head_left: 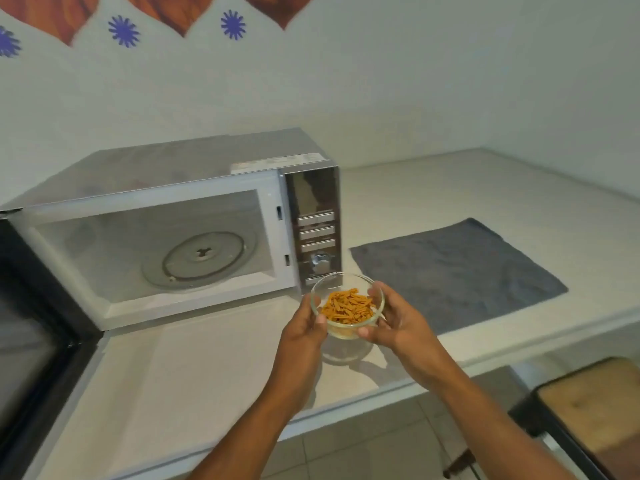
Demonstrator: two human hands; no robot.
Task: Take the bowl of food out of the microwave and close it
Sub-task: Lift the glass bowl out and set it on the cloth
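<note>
Lighting: dim, even, greenish indoor cast; soft faint shadow on the counter [214, 368] beneath the bowl [347, 308]; mirrored glare on the microwave [194, 168] control panel [317, 230]. Quality: overall softness, compression smear; wide-angle bowing at frame edges, stool [595, 407] blurred.

A pale counter [221, 362] is carrying two things — the microwave [194, 188] sitting at the left, a grey cloth [457, 271] lying flat beside it.
</note>
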